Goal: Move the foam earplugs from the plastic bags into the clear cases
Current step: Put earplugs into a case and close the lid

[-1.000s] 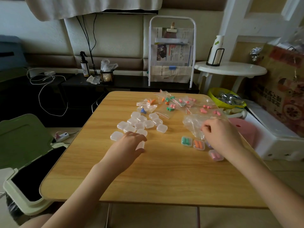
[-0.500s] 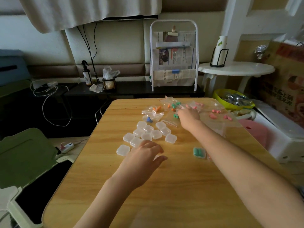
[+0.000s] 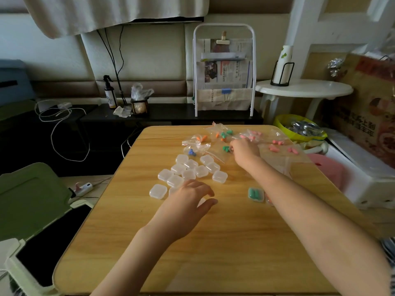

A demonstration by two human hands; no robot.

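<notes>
— Where are the hands?
— Right hand (image 3: 244, 150) pinches a bag of green earplugs (image 3: 226, 148); left hand (image 3: 188, 201), fingers loosely spread, rests just behind the empty clear cases (image 3: 190, 169).

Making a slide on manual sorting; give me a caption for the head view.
Right hand reaches for bagged green earplugs while left hand rests on a clear case.

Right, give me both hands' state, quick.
Left hand: open, fingers spread over a clear square plastic case, gripping nothing visible.
Right hand: at the small clear plastic bag of green foam earplugs; grip cannot be told.
</notes>
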